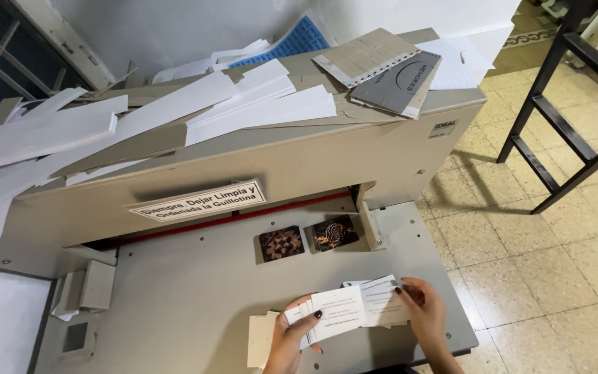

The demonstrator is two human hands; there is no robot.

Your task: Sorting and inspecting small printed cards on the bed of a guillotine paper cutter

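My left hand (293,339) and my right hand (421,310) hold a fanned stack of white printed cards (354,308) between them, low over the grey table (174,298) of a paper guillotine. The left thumb presses on the cards' left end; the right hand grips the right end. A small pile of blank white cards (261,338) lies on the table just left of my left hand. Two small dark stacks with a patterned picture, one (281,243) and another (334,233), sit by the red cutting line (230,217).
The guillotine's housing (299,159) is heaped with white paper strips (105,125), cardboard and a grey booklet (399,83). A white label is stuck on its front. Paper offcuts (81,291) lie at the table's left. A black metal frame (562,111) stands on the tiled floor at right.
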